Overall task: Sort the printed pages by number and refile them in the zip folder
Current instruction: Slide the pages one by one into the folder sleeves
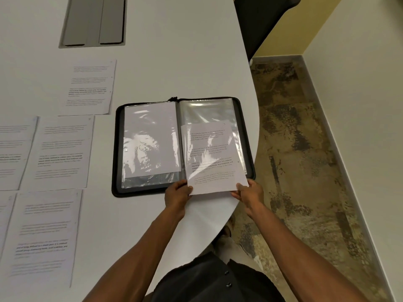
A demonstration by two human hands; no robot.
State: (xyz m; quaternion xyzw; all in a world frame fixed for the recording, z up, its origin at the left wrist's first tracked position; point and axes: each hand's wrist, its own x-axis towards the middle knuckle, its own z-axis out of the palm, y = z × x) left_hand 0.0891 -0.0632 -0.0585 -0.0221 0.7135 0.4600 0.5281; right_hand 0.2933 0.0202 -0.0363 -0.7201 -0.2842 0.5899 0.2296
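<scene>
Holding a printed page [212, 162] by its bottom corners, the left hand [177, 194] and right hand [248, 191] are each pinching it in a closed grip, partway inside a glossy clear sleeve of the open black zip folder [116, 149], lying on a smooth white curved counter [174, 51] beside other loose pages [63, 153], above mottled floor [305, 149].

Bare forearms, no sleeves visible; left hand [177, 192] and right hand [250, 191] ungloved. Black garment [207, 280], two small dark buttons.

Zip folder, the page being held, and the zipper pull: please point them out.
zip folder [116, 149] head view, black left border
held page [214, 171] head view, printed middle
zipper pull [173, 98] head view, top of spine
</scene>
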